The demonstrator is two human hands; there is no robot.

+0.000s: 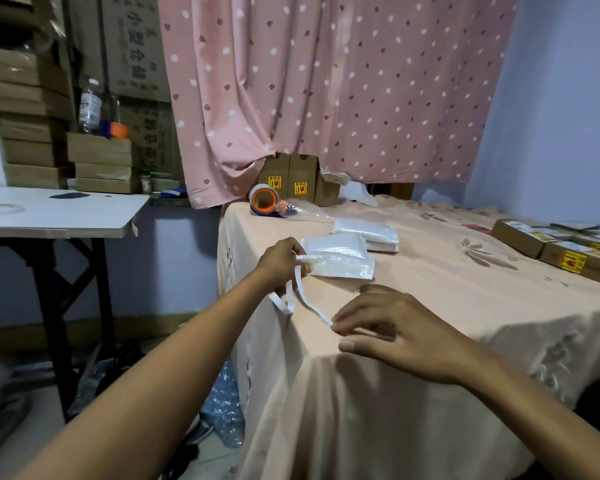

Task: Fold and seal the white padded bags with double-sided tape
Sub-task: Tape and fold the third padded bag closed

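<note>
1. Peach-clothed tabletop (430, 271); the near padded bag (340, 259) lies by its left edge, the far padded bag (368, 233) just behind;
2. Left hand (283, 263) grips the near padded bag's folded edge;
3. Right hand (395, 336) pinches one end of the white tape strip (314, 310); the strip's other end reaches the left hand.

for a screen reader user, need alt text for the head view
Left hand grips a white padded bag on a peach-covered table; right hand pinches the end of a white strip trailing from the bag's edge.
</note>
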